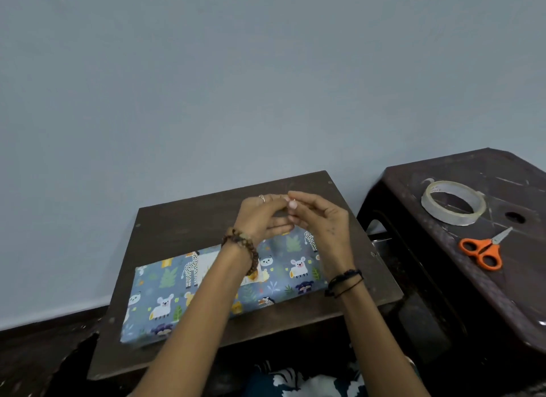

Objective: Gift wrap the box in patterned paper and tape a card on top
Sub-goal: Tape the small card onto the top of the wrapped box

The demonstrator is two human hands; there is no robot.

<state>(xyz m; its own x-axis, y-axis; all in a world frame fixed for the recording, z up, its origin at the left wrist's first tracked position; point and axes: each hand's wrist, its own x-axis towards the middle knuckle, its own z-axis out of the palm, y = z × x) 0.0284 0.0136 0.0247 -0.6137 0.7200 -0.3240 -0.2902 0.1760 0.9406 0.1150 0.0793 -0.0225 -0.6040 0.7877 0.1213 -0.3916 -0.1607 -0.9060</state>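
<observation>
The box [165,293], wrapped in blue paper with cartoon animals, lies flat on a dark brown low table [183,219]. A pale card [208,262] rests on top of it, mostly hidden under my left forearm. My left hand [260,216] and my right hand [319,219] are raised above the box's far edge. Their fingertips meet and pinch a small, nearly clear piece of tape [291,203], which is hard to make out.
A dark plastic stool [517,278] stands to the right, a little higher than the table. On it lie a roll of clear tape [452,219] and orange-handled scissors [481,253]. A blue-grey wall runs close behind the table.
</observation>
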